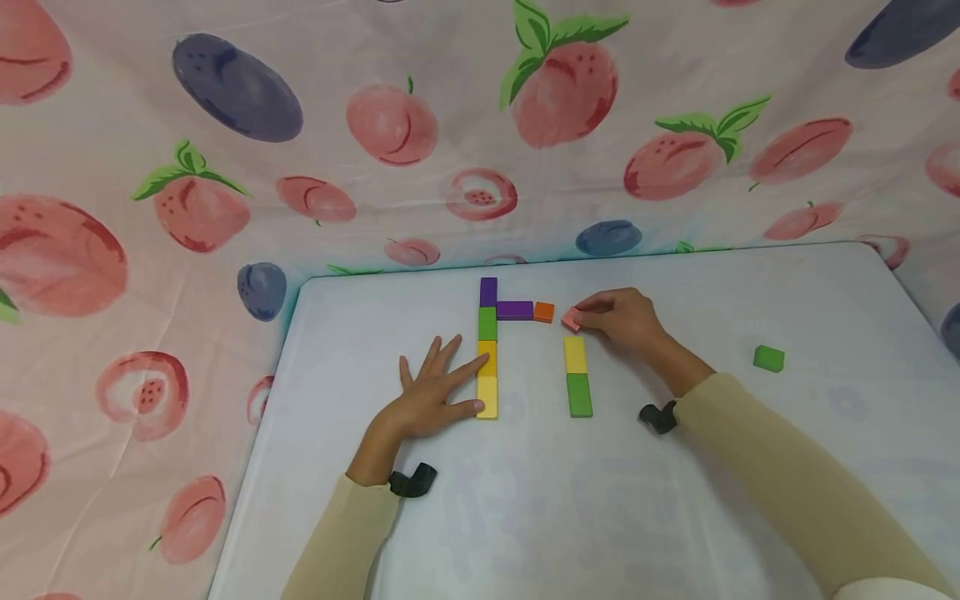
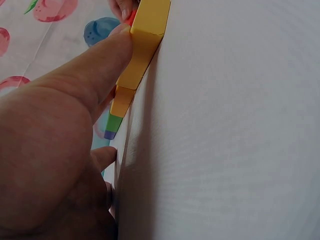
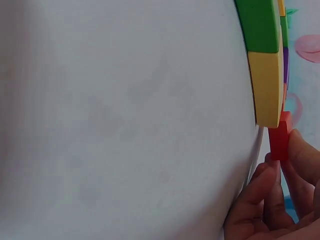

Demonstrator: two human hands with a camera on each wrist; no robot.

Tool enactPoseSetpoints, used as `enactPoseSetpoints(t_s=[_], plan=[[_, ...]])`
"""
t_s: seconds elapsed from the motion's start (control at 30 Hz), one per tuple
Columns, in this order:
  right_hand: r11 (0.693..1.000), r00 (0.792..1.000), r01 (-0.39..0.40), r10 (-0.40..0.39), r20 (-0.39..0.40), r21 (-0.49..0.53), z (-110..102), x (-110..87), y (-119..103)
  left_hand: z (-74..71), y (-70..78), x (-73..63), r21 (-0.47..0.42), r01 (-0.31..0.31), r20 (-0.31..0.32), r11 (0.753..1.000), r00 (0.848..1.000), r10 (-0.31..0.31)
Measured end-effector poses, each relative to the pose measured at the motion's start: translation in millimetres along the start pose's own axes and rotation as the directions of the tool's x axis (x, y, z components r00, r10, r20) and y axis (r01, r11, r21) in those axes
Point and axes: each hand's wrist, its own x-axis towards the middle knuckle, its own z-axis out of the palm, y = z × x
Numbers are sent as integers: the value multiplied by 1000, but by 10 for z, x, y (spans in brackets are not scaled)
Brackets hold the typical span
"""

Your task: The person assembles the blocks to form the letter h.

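Note:
My right hand [image 1: 622,321] pinches a small red block [image 3: 279,137] between thumb and fingers, just above a yellow block [image 1: 575,356] that meets a green block [image 1: 579,396] end to end. With fingers spread, my left hand [image 1: 426,402] rests beside a longer column, its thumb and index fingertip touching two yellow blocks [image 1: 488,400]. Farther up that column come a green block [image 1: 487,323] and a purple block [image 1: 488,290]. From its side a second purple block [image 1: 515,311] extends right, with a small orange block [image 1: 543,312] at its end, left of the red one.
A loose green block [image 1: 768,358] lies far to the right on the white table [image 1: 570,508]. Behind the table and along its left side hangs a fruit-print cloth [image 1: 315,108]. Each wrist carries a black camera mount [image 1: 413,481].

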Motion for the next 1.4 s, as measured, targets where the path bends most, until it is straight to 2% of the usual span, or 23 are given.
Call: enactPoseSetpoints(t_s=[0.37, 0.73, 1.17, 1.4], plan=[[998, 999, -53, 53, -1, -27, 52, 45, -105, -13, 19, -12, -9, -2, -1, 1000, 1000, 2], [996, 998, -58, 58, -8, -63, 87, 47, -134, -12, 17, -13, -5, -8, -6, 1000, 1000, 8], [994, 991, -95, 100, 93, -55, 32, 82, -109, -7, 9, -11, 3, -9, -10, 1000, 1000, 9], [996, 992, -77, 82, 99, -55, 28, 84, -84, -14, 23, -13, 5, -17, -14, 1000, 1000, 17]])
